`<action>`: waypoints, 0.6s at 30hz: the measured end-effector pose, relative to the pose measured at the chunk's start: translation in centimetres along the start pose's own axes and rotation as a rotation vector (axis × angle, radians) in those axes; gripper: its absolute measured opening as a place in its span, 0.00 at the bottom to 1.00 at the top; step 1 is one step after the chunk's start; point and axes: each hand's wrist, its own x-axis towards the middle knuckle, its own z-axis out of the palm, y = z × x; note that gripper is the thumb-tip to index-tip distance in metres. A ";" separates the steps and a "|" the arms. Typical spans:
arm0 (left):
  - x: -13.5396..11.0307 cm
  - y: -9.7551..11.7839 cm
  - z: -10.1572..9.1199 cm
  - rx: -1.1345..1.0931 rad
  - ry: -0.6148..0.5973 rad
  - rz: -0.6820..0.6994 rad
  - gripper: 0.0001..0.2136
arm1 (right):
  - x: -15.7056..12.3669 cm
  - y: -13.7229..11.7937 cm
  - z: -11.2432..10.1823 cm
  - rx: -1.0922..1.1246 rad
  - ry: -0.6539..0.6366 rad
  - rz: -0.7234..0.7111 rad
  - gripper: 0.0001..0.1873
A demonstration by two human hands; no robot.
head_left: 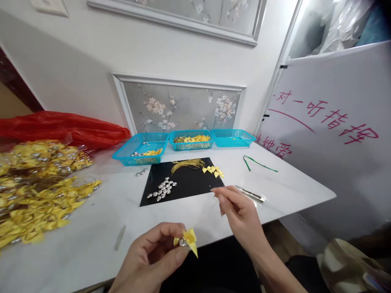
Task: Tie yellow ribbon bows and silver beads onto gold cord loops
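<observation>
My left hand point(152, 254) pinches a small yellow ribbon piece with a silver bead point(187, 240) near the table's front edge. My right hand point(236, 211) is closed in a pinch, holding a thin gold thread point(204, 217) that runs down to the ribbon piece. On the black mat point(183, 187) lie several silver beads point(163, 189), a bundle of gold threads point(187, 164) and several yellow ribbon pieces point(214, 170).
A large pile of finished yellow ribbon pieces point(33, 191) fills the left, beside a red plastic bag point(61, 126). Three blue baskets point(191, 140) stand at the back. Small snips point(250, 193) and a green strip point(258, 163) lie right of the mat. A whiteboard point(330, 134) stands right.
</observation>
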 end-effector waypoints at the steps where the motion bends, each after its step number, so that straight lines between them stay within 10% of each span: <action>1: 0.1 0.0 0.2 -0.008 -0.024 -0.009 0.14 | -0.1 -0.3 -0.1 0.001 -0.060 0.008 0.11; 9: 0.6 1.0 1.9 -0.219 -0.429 -0.130 0.21 | 0.6 -2.3 -0.1 0.220 -0.603 -0.042 0.13; 18: 1.5 0.7 1.0 -0.236 -0.407 -0.229 0.21 | 1.2 -3.3 -0.2 -0.103 -0.539 -0.095 0.08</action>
